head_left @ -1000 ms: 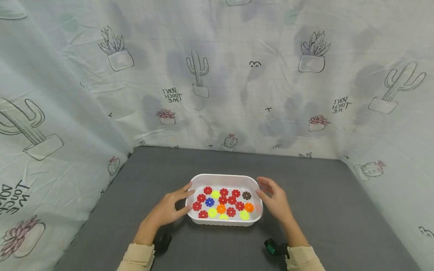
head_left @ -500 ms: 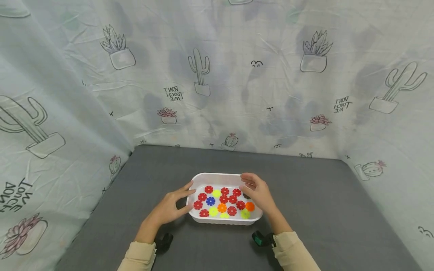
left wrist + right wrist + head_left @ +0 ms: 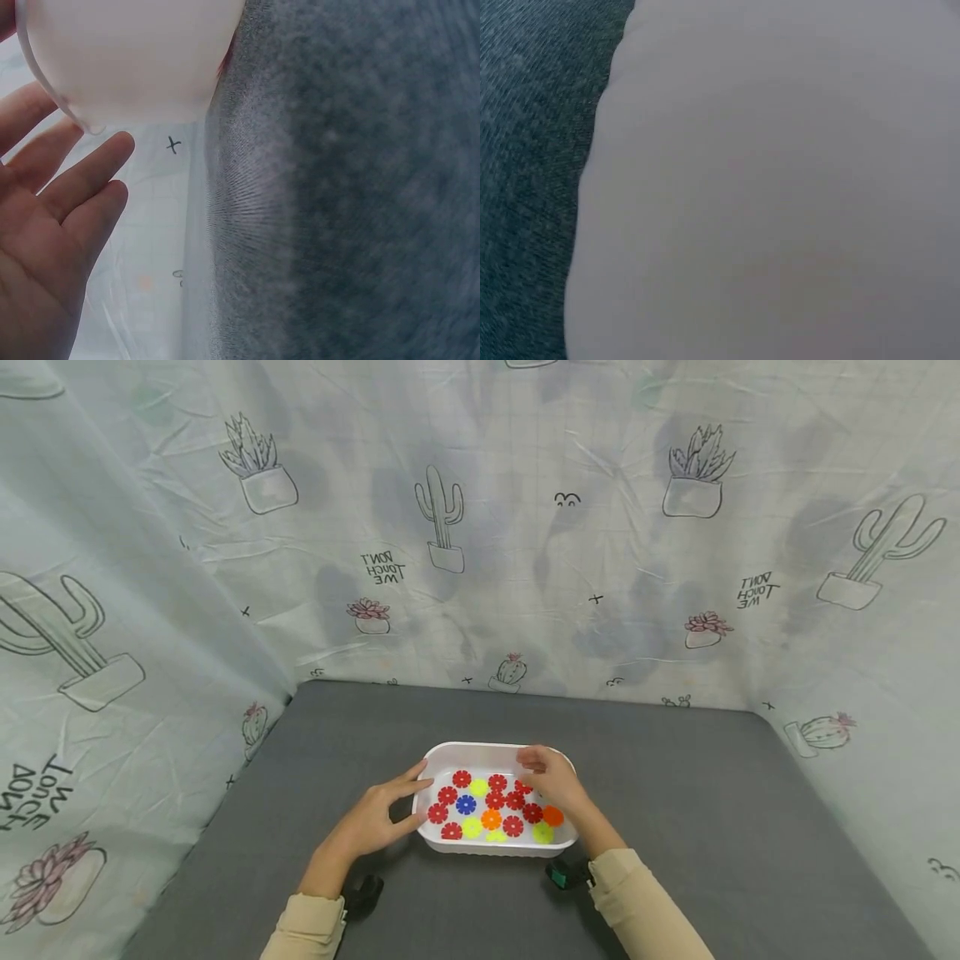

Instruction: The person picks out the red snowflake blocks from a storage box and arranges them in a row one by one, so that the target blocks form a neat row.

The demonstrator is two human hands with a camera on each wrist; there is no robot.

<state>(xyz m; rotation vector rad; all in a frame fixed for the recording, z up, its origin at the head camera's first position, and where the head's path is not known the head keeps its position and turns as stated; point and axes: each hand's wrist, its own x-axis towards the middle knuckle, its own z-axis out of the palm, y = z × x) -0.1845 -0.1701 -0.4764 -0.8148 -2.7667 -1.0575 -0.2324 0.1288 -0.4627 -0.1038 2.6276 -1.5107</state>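
A white plastic basin with rounded corners sits on the grey table, strewn with flower-shaped discs. Several are red or yellow; two are orange and one is blue. My left hand rests at the basin's left end, fingertips and thumb on the rim. In the left wrist view its fingers lie nearly straight against the rim. Over the right half of the basin is my right hand, fingers loosely bent above the discs, covering part of a red one. The right wrist view has only basin wall and table.
Grey cloth covers the table. A pale curtain printed with cacti and potted plants hangs behind and at both sides. Each wrist carries a dark camera, the right camera close to the basin's front right corner.
My right hand has moved left from the basin's right rim to over the discs, and the brown disc there is now hidden. The left hand keeps its place on the rim.
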